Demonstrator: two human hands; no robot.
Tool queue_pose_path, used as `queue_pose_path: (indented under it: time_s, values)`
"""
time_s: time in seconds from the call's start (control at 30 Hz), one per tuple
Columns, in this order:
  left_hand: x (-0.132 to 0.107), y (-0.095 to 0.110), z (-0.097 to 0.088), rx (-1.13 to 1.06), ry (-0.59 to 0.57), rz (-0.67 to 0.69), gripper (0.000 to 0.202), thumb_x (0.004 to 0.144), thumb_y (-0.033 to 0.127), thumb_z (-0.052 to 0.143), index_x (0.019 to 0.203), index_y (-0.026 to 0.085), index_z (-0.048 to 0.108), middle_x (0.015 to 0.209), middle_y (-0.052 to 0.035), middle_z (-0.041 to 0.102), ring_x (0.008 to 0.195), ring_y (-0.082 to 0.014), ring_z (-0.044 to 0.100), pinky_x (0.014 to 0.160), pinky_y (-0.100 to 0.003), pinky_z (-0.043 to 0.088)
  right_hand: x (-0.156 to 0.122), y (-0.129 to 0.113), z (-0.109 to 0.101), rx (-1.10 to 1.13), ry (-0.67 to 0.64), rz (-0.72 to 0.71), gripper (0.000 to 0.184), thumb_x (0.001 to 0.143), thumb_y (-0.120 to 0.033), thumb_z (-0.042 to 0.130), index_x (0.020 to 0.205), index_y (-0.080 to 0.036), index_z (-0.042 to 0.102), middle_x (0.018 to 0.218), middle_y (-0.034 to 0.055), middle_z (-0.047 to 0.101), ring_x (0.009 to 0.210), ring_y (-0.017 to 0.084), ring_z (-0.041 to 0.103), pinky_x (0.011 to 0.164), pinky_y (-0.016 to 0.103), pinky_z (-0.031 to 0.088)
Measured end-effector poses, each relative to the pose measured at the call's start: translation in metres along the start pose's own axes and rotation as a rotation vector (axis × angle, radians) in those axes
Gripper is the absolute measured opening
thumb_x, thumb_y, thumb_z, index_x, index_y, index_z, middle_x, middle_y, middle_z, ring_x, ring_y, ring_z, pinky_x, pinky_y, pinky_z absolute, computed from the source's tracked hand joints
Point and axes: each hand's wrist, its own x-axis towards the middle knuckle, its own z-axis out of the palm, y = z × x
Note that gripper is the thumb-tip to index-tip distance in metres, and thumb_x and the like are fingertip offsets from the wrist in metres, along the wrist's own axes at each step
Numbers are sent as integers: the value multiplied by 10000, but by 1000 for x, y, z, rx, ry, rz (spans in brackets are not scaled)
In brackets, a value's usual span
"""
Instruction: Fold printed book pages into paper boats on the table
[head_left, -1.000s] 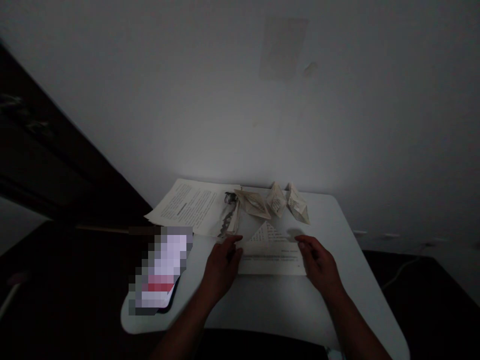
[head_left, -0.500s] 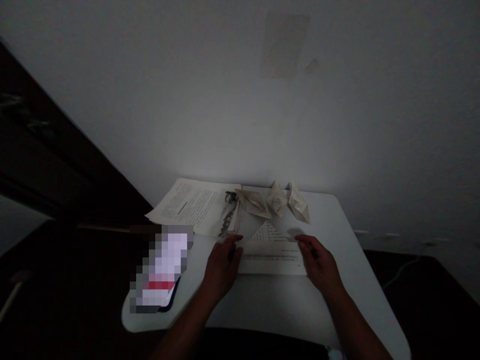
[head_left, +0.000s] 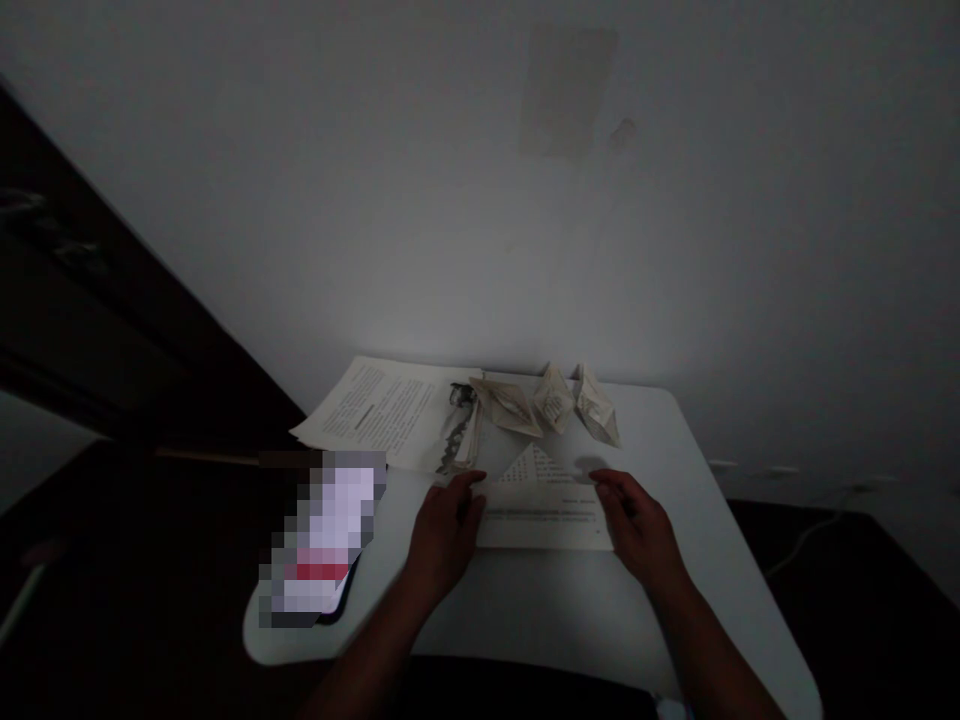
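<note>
A printed sheet of paper, folded to a triangular peak over a flat lower strip, lies on the small white table. My left hand pinches its left edge, thumb and fingers closed on the paper. My right hand pinches its right edge the same way. Behind the sheet, near the wall, stand three folded paper boats in a row.
A stack of printed pages lies at the table's back left. A phone with a lit, blurred screen rests at the left edge. A pale wall rises right behind the table; dark furniture stands left, dark floor right.
</note>
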Motion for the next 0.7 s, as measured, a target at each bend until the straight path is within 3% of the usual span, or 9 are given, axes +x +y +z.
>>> queue_pose_path:
  time_s: [0.7]
  values:
    - [0, 1, 0, -12, -20, -30, 321, 853, 317, 422, 1134, 219, 544, 749, -9, 575, 772, -178, 566, 727, -313, 460, 0, 1, 0, -9, -8, -26, 321, 868, -426, 428, 1023, -185, 574, 668, 12, 608, 526, 135, 525, 485, 235, 422]
